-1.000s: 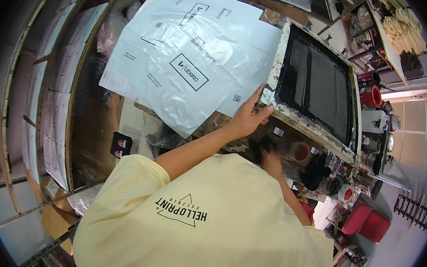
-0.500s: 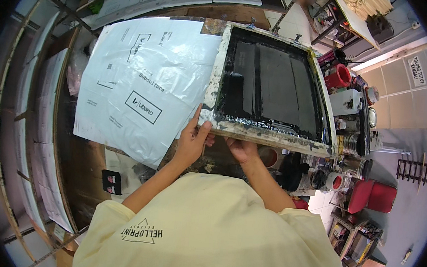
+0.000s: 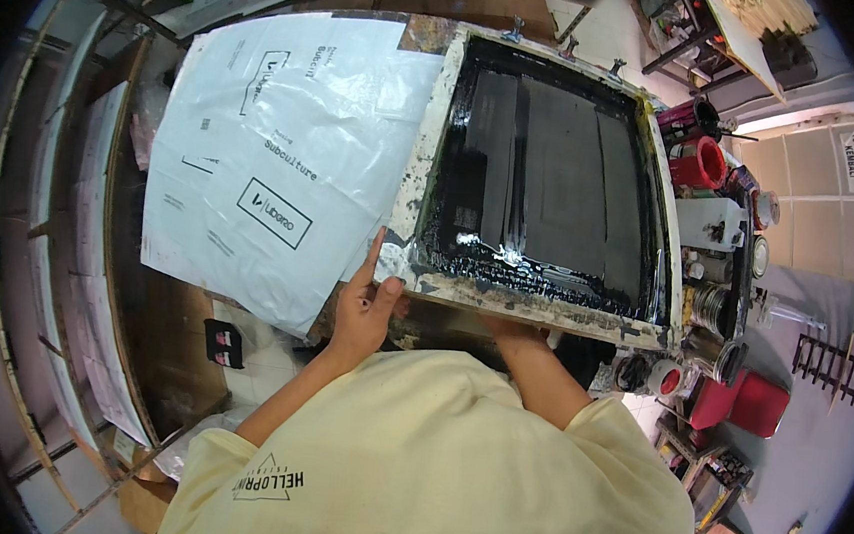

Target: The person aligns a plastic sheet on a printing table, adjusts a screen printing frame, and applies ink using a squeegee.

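Note:
A screen printing frame [image 3: 554, 311] with worn, paint-flecked white edges lies before me, hinged at its far side. Wet black ink streaks its dark mesh [image 3: 564, 187]. My left hand [image 3: 361, 317] grips the near left corner, thumb on the front edge and index finger stretched along the left side. Beneath the near edge reaches my right hand [image 3: 514, 332]; its fingers are hidden by the frame. To the left, a white plastic sheet [image 3: 224, 171] with black printed marks lies flat, its right side against or under the frame.
Ink tubs, including a red tub [image 3: 698, 163], and cans crowd the right side beside a white container [image 3: 708, 224]. Metal clamps [image 3: 570, 47] stand at the frame's far edge. Racks [image 3: 98, 241] with white sheets line the left. A red chair [image 3: 760, 399] stands at right.
The frame's near edge now sits closer to me and looks larger. My left hand has moved with its corner. My right hand has slid further under the frame, its fingers now out of sight.

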Demonstrator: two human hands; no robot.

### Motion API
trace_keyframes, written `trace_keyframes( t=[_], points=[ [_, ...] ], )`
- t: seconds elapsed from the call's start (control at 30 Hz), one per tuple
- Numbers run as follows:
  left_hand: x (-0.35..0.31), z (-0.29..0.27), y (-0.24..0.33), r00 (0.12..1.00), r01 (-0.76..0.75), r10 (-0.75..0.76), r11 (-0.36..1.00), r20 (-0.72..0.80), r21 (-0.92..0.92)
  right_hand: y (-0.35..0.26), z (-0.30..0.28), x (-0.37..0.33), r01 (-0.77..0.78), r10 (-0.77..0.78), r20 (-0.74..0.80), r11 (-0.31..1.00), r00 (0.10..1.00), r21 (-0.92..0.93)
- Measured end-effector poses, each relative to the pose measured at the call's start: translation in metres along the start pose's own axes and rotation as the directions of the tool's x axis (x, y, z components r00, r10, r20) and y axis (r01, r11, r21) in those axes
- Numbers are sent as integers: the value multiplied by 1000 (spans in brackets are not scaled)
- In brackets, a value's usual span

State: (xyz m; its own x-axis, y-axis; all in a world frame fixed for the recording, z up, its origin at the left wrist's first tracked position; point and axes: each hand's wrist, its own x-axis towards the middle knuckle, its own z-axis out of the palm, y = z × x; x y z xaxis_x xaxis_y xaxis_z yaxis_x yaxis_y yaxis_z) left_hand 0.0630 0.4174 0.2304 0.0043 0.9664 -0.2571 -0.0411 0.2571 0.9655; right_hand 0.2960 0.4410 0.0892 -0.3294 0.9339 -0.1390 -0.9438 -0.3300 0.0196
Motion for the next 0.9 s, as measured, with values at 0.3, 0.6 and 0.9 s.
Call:
trace_keyframes(
  t=[0.3,0.6,0.9],
  points=[
    [3,-2,-8,1000,-8,9,999,-7,37,-6,-4,13,-21,21,0,1000,1000,-6],
    [0,5,-3,1000,15,-15,1000,-17,16,-13,-3,20,-13,13,3,1000,1000,-21],
    [-1,4,-18,999,-21,21,1000,-47,6,-16,-3,17,-28,29,27,999,999,-42]
  ],
)
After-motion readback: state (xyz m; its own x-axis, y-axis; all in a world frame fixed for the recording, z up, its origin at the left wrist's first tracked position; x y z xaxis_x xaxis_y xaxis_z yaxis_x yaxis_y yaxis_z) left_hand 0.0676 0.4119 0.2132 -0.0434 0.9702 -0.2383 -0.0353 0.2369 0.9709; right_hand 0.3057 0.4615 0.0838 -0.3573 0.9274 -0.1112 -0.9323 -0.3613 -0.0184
